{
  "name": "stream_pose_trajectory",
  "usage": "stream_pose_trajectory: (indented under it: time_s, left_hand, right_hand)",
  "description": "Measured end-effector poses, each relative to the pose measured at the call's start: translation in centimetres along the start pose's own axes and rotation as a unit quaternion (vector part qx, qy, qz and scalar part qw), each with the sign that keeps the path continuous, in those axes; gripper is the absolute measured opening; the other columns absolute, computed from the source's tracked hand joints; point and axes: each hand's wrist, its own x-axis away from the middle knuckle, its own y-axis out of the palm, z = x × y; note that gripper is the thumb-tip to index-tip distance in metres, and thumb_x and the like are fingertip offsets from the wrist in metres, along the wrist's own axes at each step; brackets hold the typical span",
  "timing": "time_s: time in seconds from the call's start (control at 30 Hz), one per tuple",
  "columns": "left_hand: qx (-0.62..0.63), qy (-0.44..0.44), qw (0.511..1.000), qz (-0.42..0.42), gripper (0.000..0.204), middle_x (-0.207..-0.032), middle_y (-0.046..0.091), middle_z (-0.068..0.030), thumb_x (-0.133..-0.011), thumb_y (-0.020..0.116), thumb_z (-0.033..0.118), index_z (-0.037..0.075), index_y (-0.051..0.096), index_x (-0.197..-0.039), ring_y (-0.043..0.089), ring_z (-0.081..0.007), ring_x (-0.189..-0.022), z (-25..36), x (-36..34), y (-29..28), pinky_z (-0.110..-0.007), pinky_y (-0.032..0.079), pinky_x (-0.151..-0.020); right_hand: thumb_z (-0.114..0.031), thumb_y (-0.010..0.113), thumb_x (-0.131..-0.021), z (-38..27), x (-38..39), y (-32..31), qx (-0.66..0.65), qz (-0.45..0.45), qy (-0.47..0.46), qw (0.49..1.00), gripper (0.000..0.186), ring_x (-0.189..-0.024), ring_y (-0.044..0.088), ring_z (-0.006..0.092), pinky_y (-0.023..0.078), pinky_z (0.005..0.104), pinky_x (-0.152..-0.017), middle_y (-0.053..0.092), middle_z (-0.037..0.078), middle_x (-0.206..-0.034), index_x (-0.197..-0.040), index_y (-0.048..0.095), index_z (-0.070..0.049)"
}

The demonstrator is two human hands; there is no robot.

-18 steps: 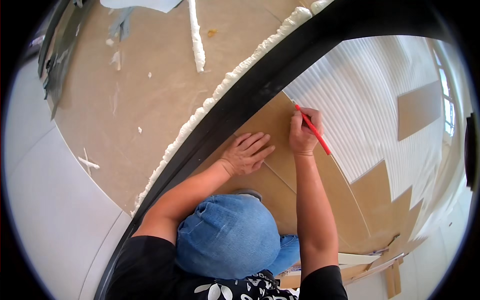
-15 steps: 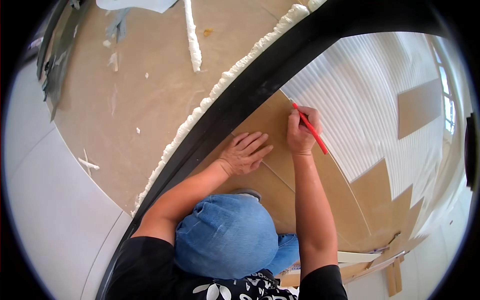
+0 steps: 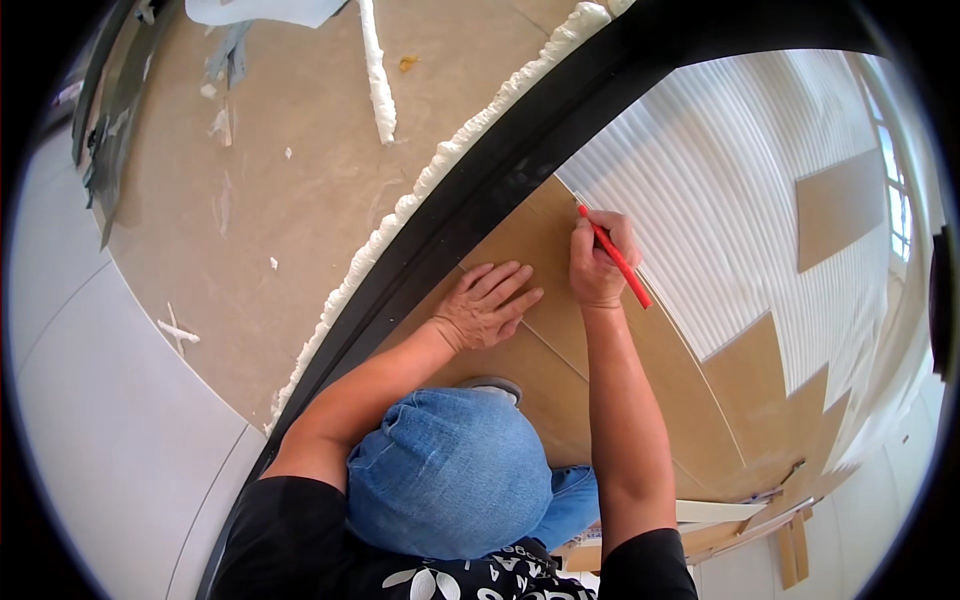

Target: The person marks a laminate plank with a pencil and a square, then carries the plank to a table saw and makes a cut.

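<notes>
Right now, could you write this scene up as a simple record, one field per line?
left hand: spread palm-down on the brown boards
right hand: gripping a red pencil
pencil tip: near the boards' edge
right of the boards: ribbed white sheet, with a loose board on it
left of the boards: black strip, edged with white foam
nearest the camera: knee in blue jeans
</notes>
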Motion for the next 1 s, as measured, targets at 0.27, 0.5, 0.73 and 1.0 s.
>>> stream_pose_trajectory:
  time_s: [0.27, 0.5, 0.73, 1.0]
  left_hand:
    - [0.003, -0.002, 1.000, 0.024, 0.053, -0.151, 0.048, -0.0049, -0.087, 0.062, 0.029, 0.027, 0.058, -0.139, 0.043, -0.0218, -0.140, 0.3, 0.0, 0.4, -0.044, 0.031, -0.114]
    - [0.000, -0.002, 0.999, 0.035, 0.051, -0.152, 0.047, -0.0054, -0.087, 0.062, 0.028, 0.025, 0.058, -0.138, 0.044, -0.0217, -0.140, 0.3, -0.2, -0.8, -0.044, 0.031, -0.115]
    - [0.016, 0.080, 0.994, 0.071, 0.057, -0.149, 0.048, -0.0090, -0.080, 0.067, 0.024, 0.025, 0.059, -0.136, 0.047, -0.0312, -0.136, 2.0, -1.5, 0.3, -0.050, 0.040, -0.108]
    - [-0.127, 0.119, 0.982, 0.070, 0.056, -0.152, 0.045, -0.0148, -0.090, 0.060, 0.018, 0.014, 0.050, -0.145, 0.043, -0.0352, -0.139, 4.5, 0.0, 1.8, -0.049, 0.037, -0.113]
  right_hand:
    - [0.004, 0.067, -0.078, -0.1, 0.2, -0.1, 0.023, -0.004, -0.043, 0.999, 0.012, -0.059, 0.061, 0.0264, 0.050, 0.0337, -0.058, 0.063, 0.011, -0.071, -0.084, 0.063, -0.005]
    - [-0.001, 0.065, -0.080, -0.7, 0.2, 0.1, 0.009, -0.006, -0.055, 0.998, 0.007, -0.062, 0.063, 0.0288, 0.052, 0.0365, -0.060, 0.066, 0.014, -0.075, -0.084, 0.063, -0.006]
    - [-0.008, 0.062, -0.090, 0.7, 4.8, -8.0, -0.115, -0.008, 0.057, 0.992, 0.006, -0.066, 0.060, 0.0177, 0.050, 0.0343, -0.063, 0.065, 0.011, -0.076, -0.093, 0.067, -0.008]
    - [-0.023, 0.051, -0.107, 14.3, 36.0, -43.4, -0.392, 0.401, 0.098, 0.822, 0.017, -0.081, 0.056, 0.0053, 0.049, 0.0240, -0.070, 0.061, -0.002, -0.091, -0.112, 0.062, -0.011]
